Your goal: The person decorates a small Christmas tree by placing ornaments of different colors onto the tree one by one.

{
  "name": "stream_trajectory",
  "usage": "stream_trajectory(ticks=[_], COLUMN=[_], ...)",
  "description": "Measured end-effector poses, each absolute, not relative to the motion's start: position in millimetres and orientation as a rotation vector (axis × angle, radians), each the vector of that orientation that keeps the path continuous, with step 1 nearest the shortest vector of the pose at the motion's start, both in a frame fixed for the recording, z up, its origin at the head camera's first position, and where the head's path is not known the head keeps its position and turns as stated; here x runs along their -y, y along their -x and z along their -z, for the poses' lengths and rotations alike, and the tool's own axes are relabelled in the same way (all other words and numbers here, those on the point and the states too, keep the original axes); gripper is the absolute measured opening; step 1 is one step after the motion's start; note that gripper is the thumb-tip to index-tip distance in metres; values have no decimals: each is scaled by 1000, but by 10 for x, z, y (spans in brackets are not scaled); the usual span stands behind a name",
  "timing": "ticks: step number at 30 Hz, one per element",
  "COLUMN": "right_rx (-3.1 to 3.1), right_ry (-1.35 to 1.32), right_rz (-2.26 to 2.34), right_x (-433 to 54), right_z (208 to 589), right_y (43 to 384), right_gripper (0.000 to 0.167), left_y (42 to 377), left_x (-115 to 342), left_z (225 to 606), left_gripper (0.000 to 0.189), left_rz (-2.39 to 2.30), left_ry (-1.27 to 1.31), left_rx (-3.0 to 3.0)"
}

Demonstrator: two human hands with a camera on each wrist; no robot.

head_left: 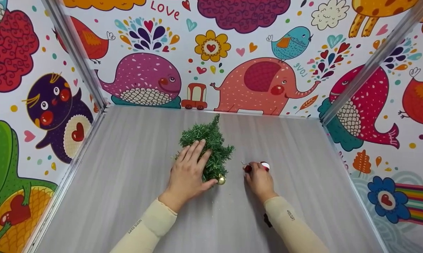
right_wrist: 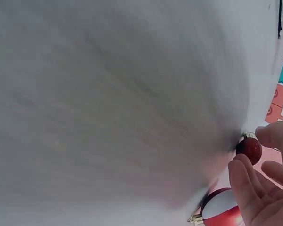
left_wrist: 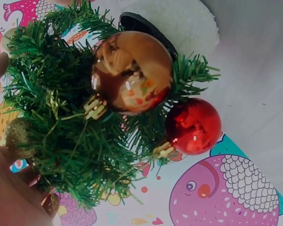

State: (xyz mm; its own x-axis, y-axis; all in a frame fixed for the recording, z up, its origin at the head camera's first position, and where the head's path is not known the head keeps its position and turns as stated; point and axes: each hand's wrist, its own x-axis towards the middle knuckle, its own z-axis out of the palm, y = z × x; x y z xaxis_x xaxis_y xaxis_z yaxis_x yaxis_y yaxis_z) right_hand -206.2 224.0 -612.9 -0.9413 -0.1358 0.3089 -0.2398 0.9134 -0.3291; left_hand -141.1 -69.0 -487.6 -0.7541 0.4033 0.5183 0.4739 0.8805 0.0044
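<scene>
A small green artificial Christmas tree (head_left: pixel 211 140) stands on the table. My left hand (head_left: pixel 188 170) rests on its branches with straight, spread fingers, the thumb close to a gold bauble (head_left: pixel 221 180). Seen from the left wrist, a large shiny gold bauble (left_wrist: pixel 132 73), a red bauble (left_wrist: pixel 193 126) and a glittery gold one (left_wrist: pixel 19 139) hang among the branches. To the right of the tree, my right hand (head_left: pixel 259 179) pinches a small dark red bauble (right_wrist: pixel 249 150) with a gold cap, low at the tabletop. Beside those fingers lies a red-and-white bauble (right_wrist: pixel 221 207).
Grey wood-grain table (head_left: pixel 127 140) extends around both hands. Cartoon-printed walls (head_left: pixel 211 70) enclose it at the back and both sides, with metal rails (head_left: pixel 74 52) at the corners. A dark object (head_left: pixel 267 220) shows at the right sleeve.
</scene>
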Motion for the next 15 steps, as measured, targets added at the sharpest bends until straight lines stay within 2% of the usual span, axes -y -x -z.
stream_trajectory(ticks=[7, 15], right_rx=[2680, 2685], right_ry=[-357, -372], right_rz=[-484, -474], right_x=[-2222, -2210], right_z=[6191, 6211], right_y=[2077, 2099], right_gripper=[20, 18], left_y=[1416, 1424], left_x=[667, 720], left_z=[4897, 4878], left_gripper=[88, 85], left_rz=[180, 185], left_ry=[635, 658], left_rx=[2506, 2510])
